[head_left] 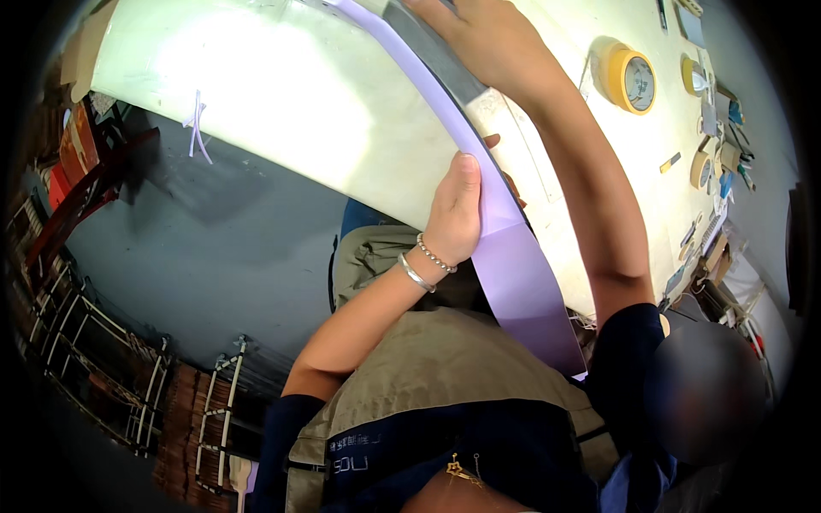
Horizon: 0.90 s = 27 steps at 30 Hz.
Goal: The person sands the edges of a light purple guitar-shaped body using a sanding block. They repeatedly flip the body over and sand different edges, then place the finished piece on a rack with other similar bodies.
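Observation:
My left hand (453,209) is closed around a long lilac sheet (522,286), its thumb on the face and some fingertips showing past the far edge. The sheet curves from the top of the view down to my lap, with a dark edge along its upper stretch. Beside that stretch, a dark grey strip (432,60) lies at the top centre, under my right hand (487,47). One finger of that hand stretches toward the top edge; the fingertips are cut off, so its grip is unclear.
A pale table (299,128) carries lilac offcuts (198,128) near its front edge. Yellow tape rolls (617,77) and assorted small tools are on the right. At the left are a red-and-dark chair (85,171) and white pipe racks (222,402). A blurred shape (710,393) is at lower right.

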{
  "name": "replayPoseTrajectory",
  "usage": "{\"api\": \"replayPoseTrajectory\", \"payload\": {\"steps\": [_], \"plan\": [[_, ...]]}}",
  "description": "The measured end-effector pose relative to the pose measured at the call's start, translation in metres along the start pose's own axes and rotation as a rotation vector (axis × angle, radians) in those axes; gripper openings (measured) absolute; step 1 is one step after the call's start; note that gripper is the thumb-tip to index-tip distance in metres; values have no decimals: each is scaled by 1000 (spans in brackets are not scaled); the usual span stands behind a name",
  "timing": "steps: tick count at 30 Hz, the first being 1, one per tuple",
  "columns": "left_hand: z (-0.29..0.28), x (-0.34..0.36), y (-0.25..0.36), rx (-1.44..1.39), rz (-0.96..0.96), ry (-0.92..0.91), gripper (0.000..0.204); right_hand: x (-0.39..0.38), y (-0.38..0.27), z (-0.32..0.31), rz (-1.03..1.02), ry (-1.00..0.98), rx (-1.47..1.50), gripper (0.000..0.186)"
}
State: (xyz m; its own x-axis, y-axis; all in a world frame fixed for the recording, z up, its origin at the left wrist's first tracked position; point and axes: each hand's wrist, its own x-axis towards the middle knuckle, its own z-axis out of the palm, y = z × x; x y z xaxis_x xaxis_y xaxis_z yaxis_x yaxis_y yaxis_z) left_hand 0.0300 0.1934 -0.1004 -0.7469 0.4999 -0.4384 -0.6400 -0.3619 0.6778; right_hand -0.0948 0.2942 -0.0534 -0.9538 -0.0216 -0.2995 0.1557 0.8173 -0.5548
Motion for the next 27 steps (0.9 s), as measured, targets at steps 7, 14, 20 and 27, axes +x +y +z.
{"api": "replayPoseTrajectory", "payload": {"steps": [7, 14, 20, 27], "plan": [[7, -3, 6, 35, 3, 6, 66, 18, -26, -25, 40, -83, -78, 52], [2, 4, -9, 274, 201, 214, 63, -96, 35, -27, 1, -103, -96, 42], [1, -2, -3, 48, -11, 40, 67, -15, 2, -14, 79, -177, -8, 46], [3, -4, 11, 76, 23, -54, 58, 54, -20, -26, -34, 169, 306, 43]]}}
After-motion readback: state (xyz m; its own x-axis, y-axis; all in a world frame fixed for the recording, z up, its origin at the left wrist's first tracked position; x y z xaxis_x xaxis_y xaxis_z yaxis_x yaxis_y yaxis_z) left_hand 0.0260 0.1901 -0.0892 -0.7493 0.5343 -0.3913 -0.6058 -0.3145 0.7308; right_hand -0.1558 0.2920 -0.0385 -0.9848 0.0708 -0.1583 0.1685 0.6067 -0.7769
